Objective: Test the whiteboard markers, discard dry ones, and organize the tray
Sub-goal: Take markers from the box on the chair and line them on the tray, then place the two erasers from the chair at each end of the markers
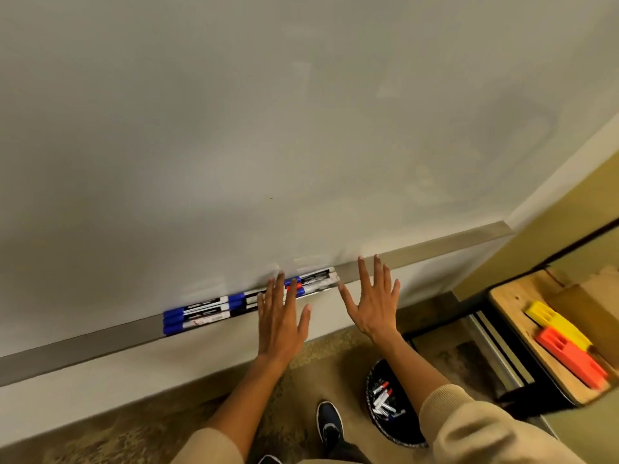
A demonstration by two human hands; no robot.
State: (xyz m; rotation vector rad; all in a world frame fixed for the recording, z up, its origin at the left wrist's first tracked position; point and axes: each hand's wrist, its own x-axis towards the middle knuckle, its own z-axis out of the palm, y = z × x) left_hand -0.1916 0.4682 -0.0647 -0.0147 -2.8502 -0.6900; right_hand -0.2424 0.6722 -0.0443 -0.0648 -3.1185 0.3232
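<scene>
The black wastebasket (395, 406) on the carpet at 5 o'clock holds several discarded markers (383, 398) with red and blue caps. On the whiteboard's metal tray (83, 346), near centre, whiteboard markers (201, 314) lie end to end in stacked rows, mostly blue-capped; their label writing is too blurred to read. The left hand (279, 321) lies flat over the rows' middle, fingers straight and slightly apart. The right hand (371, 301), at 3 o'clock of it, spreads its fingers wide at the rows' right end. At 4 o'clock, a wooden shelf (516, 306) carries yellow (552, 321) and orange blocks (569, 354). A dark shoe (330, 425) shows at 6 o'clock.
</scene>
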